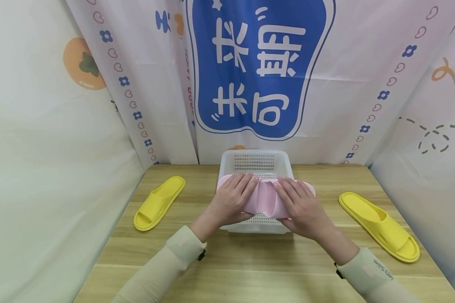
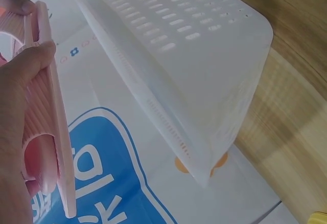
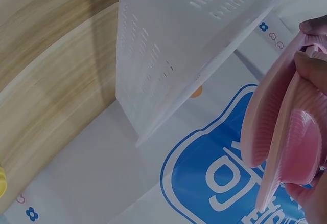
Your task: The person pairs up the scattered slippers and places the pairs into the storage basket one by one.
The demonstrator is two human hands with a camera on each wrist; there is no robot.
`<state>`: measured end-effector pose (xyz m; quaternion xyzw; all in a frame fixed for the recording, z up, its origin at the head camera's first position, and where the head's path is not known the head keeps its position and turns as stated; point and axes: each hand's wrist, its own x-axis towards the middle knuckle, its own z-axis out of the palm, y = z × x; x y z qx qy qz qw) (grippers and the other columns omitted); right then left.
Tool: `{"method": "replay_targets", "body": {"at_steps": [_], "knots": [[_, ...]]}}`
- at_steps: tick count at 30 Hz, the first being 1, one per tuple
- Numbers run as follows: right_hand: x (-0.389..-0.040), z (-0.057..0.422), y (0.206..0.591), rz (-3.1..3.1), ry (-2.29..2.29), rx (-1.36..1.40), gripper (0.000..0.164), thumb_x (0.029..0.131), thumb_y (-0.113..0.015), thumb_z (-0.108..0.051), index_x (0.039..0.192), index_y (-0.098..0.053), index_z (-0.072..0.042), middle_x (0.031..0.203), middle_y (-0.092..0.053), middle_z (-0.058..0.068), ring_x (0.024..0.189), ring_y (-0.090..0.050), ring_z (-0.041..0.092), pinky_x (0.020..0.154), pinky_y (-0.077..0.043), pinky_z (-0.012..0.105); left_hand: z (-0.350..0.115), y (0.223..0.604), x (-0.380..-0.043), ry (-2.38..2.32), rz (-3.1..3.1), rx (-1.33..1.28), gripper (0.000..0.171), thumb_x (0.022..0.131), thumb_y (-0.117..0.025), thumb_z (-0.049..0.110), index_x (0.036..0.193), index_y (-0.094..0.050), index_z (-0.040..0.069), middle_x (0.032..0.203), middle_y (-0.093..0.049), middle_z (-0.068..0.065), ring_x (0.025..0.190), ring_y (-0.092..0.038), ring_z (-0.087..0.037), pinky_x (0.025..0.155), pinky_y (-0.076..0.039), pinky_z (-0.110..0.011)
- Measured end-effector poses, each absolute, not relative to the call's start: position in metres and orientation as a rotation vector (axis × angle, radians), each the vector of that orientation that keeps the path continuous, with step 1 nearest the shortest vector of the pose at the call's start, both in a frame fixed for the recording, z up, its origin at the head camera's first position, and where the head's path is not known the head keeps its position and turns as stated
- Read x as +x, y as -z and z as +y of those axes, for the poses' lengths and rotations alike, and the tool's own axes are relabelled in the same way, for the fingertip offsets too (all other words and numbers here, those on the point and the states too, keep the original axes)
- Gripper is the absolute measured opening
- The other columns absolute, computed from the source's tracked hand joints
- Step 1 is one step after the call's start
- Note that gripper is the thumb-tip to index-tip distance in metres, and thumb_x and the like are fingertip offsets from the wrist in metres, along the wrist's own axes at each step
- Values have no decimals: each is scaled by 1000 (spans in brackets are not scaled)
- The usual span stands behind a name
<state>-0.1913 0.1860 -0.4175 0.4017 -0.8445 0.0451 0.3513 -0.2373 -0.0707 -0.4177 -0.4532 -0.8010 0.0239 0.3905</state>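
A pair of pink ribbed slippers [image 1: 266, 198] is held crosswise above the white plastic basket [image 1: 255, 228]. My left hand [image 1: 233, 200] grips their left end, fingers over the top and thumb at the near edge. At the right end my right hand [image 1: 302, 206] holds on in the same way. Two soles lie close together in the right wrist view, where the slippers [image 3: 278, 147] show at the right side. In the left wrist view, the thumb presses along the edge of a pink slipper [image 2: 60, 127]. The slippers hide part of the basket's inside.
One yellow slipper [image 1: 160, 203] lies on the wooden table [image 1: 250, 269] to the left, another yellow slipper [image 1: 381, 227] to the right. Behind the table hangs a printed cloth [image 1: 337, 97], with white cloth walls at both sides.
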Motion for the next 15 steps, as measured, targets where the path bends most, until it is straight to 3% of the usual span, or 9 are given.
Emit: {"method": "replay_targets", "body": {"at_steps": [15], "knots": [[-190,181,419,-2171,-93,1022,96,65,-84,-38,140,-42,5,138,-48,25,124,-46,42,102,-38,58,-65,418,-234,-113,-2027,-1122,91,66,-71,58,133,-53,0,129,-56,-18,113,-54,-32,104,-41,-43]]}}
